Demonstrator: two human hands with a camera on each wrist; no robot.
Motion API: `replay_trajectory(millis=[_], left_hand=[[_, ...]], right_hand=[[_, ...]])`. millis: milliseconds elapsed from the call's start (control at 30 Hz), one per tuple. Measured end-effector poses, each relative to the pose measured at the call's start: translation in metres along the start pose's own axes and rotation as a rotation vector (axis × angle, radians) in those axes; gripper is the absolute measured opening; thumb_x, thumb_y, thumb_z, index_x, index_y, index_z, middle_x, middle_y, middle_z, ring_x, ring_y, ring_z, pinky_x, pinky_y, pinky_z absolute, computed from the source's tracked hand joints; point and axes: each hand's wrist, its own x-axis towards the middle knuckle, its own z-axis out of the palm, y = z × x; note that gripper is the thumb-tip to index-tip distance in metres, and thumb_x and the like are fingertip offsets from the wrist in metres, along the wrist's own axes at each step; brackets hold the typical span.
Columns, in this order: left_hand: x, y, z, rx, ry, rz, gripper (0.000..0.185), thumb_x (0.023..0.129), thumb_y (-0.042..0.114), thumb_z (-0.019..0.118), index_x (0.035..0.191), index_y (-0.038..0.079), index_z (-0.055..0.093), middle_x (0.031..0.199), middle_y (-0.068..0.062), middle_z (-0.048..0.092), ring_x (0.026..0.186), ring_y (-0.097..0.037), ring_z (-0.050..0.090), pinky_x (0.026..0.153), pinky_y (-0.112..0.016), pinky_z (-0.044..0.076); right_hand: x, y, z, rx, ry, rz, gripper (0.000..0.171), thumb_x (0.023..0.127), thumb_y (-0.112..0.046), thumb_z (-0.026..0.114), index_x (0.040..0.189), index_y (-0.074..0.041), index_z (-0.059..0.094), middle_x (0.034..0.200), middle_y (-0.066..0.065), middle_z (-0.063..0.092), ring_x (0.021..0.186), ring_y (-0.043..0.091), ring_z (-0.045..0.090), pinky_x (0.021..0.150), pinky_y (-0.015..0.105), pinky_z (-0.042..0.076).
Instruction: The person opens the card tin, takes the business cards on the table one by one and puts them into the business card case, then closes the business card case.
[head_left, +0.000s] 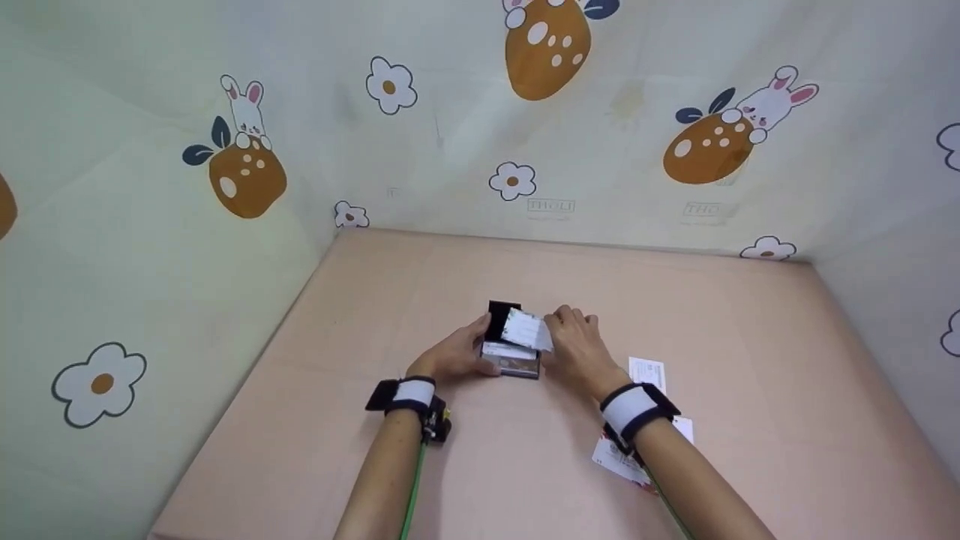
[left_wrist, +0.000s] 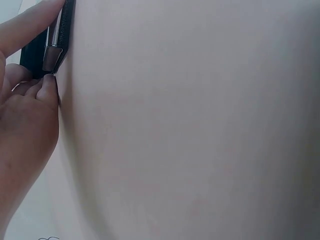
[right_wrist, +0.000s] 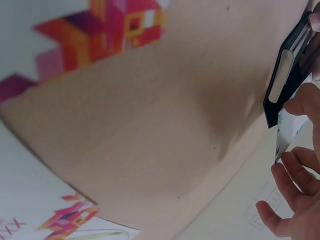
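Mid-table: left hand (head_left: pixel 454 354) grips the open black card case (head_left: pixel 510 346); right hand (head_left: pixel 579 346) pinches a white card (head_left: pixel 527 331) over it. Loose cards (head_left: pixel 646 373) lie toward the right edge.

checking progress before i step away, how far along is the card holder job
Midway, it seems. The small black card case stands open with cards inside, gripped by the left hand. The right hand pinches a white card at its mouth. Loose white printed cards lie on the pinkish table.

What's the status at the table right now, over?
Left hand grips black card case. Right hand pinches white card at its open top. Loose cards lie beside right wrist, clear.
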Motion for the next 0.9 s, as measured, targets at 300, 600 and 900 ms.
replay_trajectory(millis=[300,600,900], left_hand=[[-0.001,0.001,0.001,-0.052,0.008,0.028,0.105,0.082,0.014,0.081,0.161,0.010,0.012,0.170,-0.007,0.013,0.158,-0.026,0.011,0.130,-0.039,0.011],[-0.001,0.001,0.001,-0.083,0.013,0.043,0.104,0.082,0.014,0.081,0.162,0.013,0.016,0.169,-0.007,0.016,0.158,-0.026,0.013,0.130,-0.041,0.012],[-0.003,0.003,0.003,-0.082,0.027,0.008,0.104,0.082,0.014,0.081,0.162,0.014,0.014,0.169,-0.006,0.016,0.158,-0.025,0.012,0.130,-0.040,0.012]], right_hand=[[0.004,-0.007,0.008,0.039,-0.025,-0.050,0.056,0.078,-0.021,0.083,0.121,0.006,0.063,0.113,0.020,0.061,0.104,0.036,0.058,0.090,0.051,0.045],[0.011,-0.013,0.011,0.051,-0.048,-0.090,0.057,0.078,-0.022,0.084,0.122,0.007,0.063,0.114,0.020,0.062,0.103,0.035,0.058,0.090,0.051,0.046],[0.015,-0.012,0.008,0.033,-0.123,-0.072,0.054,0.081,-0.022,0.083,0.124,0.004,0.063,0.118,0.019,0.061,0.107,0.034,0.059,0.093,0.050,0.048]])
